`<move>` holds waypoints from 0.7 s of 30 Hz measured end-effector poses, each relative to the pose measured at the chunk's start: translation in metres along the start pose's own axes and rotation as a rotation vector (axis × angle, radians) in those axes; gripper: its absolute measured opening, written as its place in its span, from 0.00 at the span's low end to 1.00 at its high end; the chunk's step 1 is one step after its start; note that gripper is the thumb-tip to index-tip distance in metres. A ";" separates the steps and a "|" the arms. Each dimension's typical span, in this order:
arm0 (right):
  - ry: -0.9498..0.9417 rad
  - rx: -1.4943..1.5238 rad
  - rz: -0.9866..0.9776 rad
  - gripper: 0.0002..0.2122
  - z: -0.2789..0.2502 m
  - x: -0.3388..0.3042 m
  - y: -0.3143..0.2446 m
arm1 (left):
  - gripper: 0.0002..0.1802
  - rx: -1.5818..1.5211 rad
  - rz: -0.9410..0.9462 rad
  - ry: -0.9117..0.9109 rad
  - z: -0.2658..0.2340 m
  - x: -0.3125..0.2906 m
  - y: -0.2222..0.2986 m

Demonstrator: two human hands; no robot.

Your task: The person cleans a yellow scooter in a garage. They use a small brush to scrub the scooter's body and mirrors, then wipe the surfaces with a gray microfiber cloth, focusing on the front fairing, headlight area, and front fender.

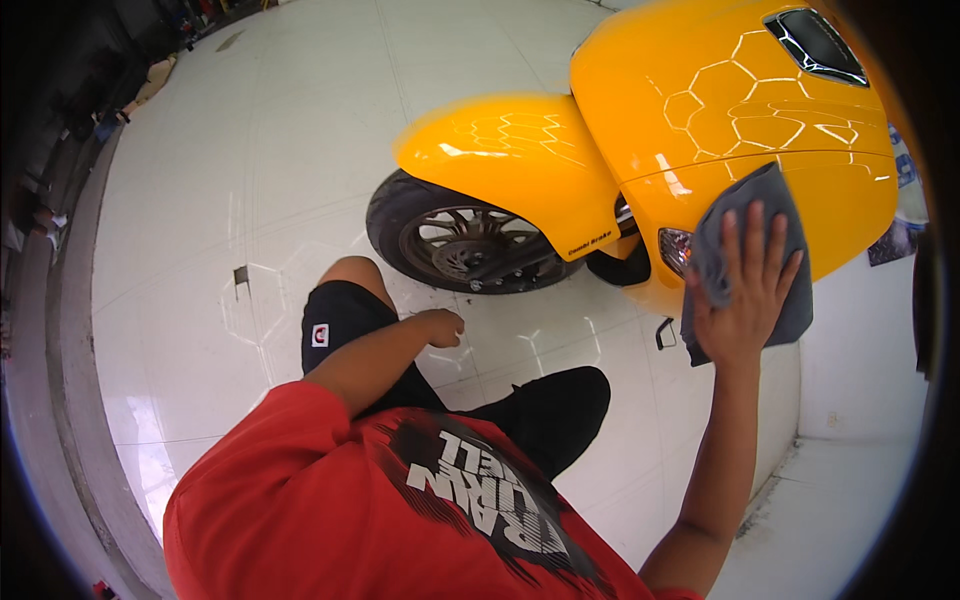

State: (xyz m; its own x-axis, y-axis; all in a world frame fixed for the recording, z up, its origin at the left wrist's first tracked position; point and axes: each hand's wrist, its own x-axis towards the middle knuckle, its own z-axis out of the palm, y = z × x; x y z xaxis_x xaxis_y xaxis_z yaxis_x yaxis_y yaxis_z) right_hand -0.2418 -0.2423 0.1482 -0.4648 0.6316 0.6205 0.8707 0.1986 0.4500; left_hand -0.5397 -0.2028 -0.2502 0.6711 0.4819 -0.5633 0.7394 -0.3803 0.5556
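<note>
My right hand (744, 280) lies flat, fingers spread, on a grey cloth (783, 225). It presses the cloth against the side of a glossy yellow scooter's front body panel (680, 120). Beside the cloth is a small clear turn-signal lamp (676, 250), partly covered by it. Over my bent knee hangs my left hand (438, 327), its fingers curled in with nothing visible in them. The scooter's yellow front fender (490, 130) and black front wheel (450, 235) with its brake disc stand just beyond that hand.
Shiny pale floor tiles (250, 130) reflect hexagonal lights. A small dark drain cover (241, 275) is set in the floor at left. Assorted items (105, 120) line the far left edge. A white wall (860, 350) rises at right. My dark shoe (560, 415) is below the scooter.
</note>
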 end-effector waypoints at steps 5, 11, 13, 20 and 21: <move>-0.063 -0.235 0.171 0.26 0.024 0.078 -0.002 | 0.25 -0.008 -0.004 -0.088 0.004 0.016 0.009; -0.466 -0.269 -0.226 0.28 0.021 0.010 -0.063 | 0.26 -0.080 0.052 -0.097 0.007 0.024 0.023; -0.482 -0.303 -0.292 0.28 0.010 -0.013 -0.061 | 0.26 -0.100 0.105 -0.077 0.007 0.025 0.022; -0.470 -0.117 -0.253 0.27 0.026 0.039 -0.061 | 0.28 -0.109 0.068 -0.129 0.004 0.034 0.023; -0.450 -0.093 -0.236 0.27 0.026 0.045 -0.069 | 0.28 -0.127 0.073 -0.122 0.005 0.034 0.026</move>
State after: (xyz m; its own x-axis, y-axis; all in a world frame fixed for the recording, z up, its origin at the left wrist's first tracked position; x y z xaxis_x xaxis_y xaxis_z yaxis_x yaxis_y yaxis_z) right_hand -0.3181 -0.2087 0.1287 -0.5140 0.8415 0.1666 0.7228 0.3202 0.6123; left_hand -0.4971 -0.2003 -0.2577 0.7298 0.3542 -0.5848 0.6812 -0.3040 0.6660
